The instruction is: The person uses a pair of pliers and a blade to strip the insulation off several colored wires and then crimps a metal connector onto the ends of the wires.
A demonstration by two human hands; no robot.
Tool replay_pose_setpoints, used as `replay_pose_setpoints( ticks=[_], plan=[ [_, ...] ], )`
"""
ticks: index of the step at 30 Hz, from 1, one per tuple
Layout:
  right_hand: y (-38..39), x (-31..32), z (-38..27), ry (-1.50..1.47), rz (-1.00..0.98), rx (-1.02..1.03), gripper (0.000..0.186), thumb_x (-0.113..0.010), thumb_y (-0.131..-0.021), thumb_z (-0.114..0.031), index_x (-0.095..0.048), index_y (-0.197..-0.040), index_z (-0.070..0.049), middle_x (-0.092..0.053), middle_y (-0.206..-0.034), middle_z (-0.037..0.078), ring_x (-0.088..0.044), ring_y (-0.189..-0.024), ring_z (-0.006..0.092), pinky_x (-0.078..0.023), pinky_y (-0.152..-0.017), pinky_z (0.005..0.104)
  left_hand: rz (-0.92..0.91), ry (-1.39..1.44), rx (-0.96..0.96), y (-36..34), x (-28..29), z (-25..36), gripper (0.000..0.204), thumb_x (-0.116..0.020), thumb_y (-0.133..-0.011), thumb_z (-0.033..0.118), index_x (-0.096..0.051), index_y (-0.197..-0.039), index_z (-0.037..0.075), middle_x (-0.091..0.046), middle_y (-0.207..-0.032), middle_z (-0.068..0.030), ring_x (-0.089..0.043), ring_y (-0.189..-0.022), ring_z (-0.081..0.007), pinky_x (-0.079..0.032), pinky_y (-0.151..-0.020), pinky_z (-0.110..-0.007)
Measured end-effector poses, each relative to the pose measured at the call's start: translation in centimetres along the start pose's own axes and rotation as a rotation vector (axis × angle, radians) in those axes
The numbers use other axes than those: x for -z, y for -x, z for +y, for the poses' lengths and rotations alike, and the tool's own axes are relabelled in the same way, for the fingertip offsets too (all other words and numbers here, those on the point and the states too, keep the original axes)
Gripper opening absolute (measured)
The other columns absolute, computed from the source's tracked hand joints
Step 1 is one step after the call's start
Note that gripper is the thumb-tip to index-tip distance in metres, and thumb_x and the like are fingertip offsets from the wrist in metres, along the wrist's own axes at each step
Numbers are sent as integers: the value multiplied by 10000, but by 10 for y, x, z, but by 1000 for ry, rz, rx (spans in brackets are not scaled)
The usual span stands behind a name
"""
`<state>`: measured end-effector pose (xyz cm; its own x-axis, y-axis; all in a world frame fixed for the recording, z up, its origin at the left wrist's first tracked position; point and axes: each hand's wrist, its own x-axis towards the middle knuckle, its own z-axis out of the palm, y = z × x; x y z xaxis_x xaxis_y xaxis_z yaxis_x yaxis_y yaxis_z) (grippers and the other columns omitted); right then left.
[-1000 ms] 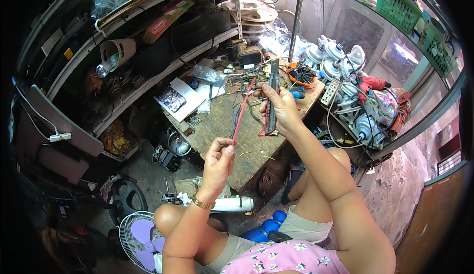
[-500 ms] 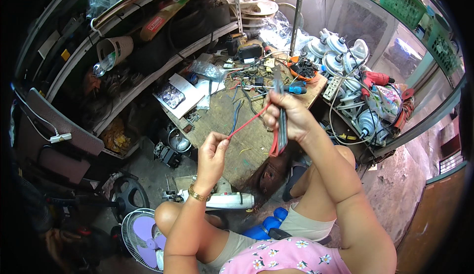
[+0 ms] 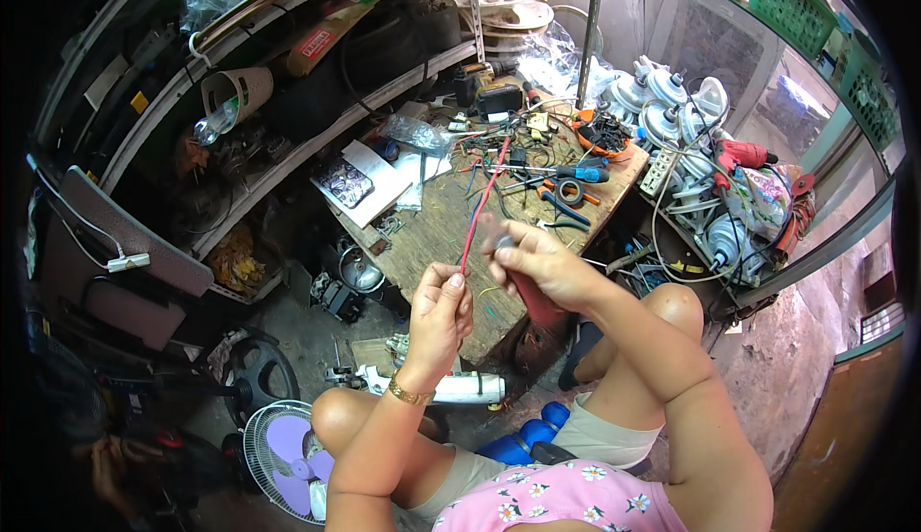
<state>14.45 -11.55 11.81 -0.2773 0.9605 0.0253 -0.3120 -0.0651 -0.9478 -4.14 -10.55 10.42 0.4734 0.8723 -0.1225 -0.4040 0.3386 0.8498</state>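
My left hand (image 3: pixel 439 311) is closed in a pinch on a red wire (image 3: pixel 484 198). The wire rises from my fingers and leans away over the wooden table (image 3: pixel 422 244). Close by on the right, my right hand (image 3: pixel 542 265) grips a red-handled tool that looks like pliers (image 3: pixel 535 300). Its metal head is smeared by motion and sits just right of the wire; whether they touch I cannot tell. On the table beyond lie orange-and-blue-handled pliers (image 3: pixel 564 208), a black tape roll (image 3: pixel 570 192) and a blue-handled screwdriver (image 3: pixel 580 174).
An orange bowl (image 3: pixel 585 137) of black pieces stands at the table's far right. A patterned phone (image 3: pixel 343 185) rests on white paper at the left. White disc-shaped parts (image 3: pixel 662 119) and a red drill (image 3: pixel 743 155) crowd the right. A fan (image 3: pixel 288 450) stands lower left.
My right hand has come down and left with the tool, nearer my left hand. The wire, earlier stretched between both hands, now points up and away with its far end free. The view has shifted slightly.
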Motion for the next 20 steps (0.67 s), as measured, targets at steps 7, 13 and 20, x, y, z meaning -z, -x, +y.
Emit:
replay_pose_setpoints(
  ticks=[7, 13, 20],
  plan=[
    [-1, -19, 5, 291, -70, -52, 191, -483, -955, -160, -420, -1097, -48, -551, -726, 13, -458, -586, 54, -370, -499, 211, -62, -56, 9, 3, 3, 4, 110, -494, -960, 175, -493, -1016, 80, -510, -672, -7, -342, -457, -17, -273, -392, -156],
    [-1, -17, 2, 320, -51, -59, 163, -531, -932, -149, -474, -1036, -37, -584, -702, 19, -473, -570, 51, -372, -488, 217, -71, -88, -23, 5, 5, 3, 80, -499, -952, 157, -479, -979, 84, -593, -738, -50, -350, -462, -1, -273, -395, -138],
    [2, -17, -5, 344, -89, -10, 199, -561, -916, -135, -480, -1065, -31, -605, -723, 36, -516, -626, 56, -401, -512, 231, -124, -79, -64, 5, 7, 3, 105, -525, -940, 166, -473, -982, 85, -612, -757, -88, -370, -467, -15, -288, -397, -140]
  ],
)
